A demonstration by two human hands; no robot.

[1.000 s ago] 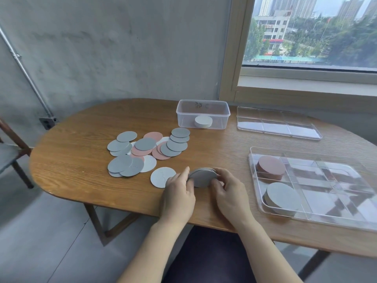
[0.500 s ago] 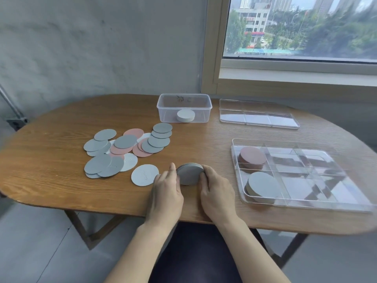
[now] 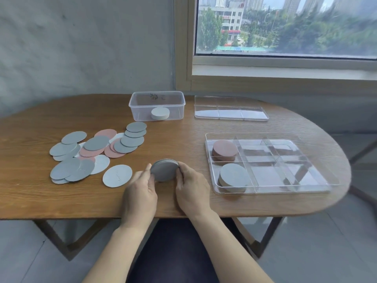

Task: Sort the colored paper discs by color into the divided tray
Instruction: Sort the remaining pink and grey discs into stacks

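Observation:
A small stack of grey discs (image 3: 164,169) stands tilted on the table near its front edge. My left hand (image 3: 140,193) holds its left rim and my right hand (image 3: 192,189) holds its right rim, fingers curled round it. Loose grey, pink and white discs (image 3: 98,149) lie scattered to the left, with one white disc (image 3: 117,176) closest to my left hand. To the right stands the clear divided tray (image 3: 271,188). Its back left compartment holds a pink stack (image 3: 224,149) and its front left compartment a grey stack (image 3: 234,176).
A clear plastic box (image 3: 157,105) with a white disc stack (image 3: 160,113) sits at the back centre. A clear divided lid (image 3: 230,111) lies at the back right. The wooden table (image 3: 183,139) ends just before my wrists; a wall and window stand behind.
Both hands stay on the grey stack in the same spot. The camera view has shifted to the right, so everything sits further left in the frame.

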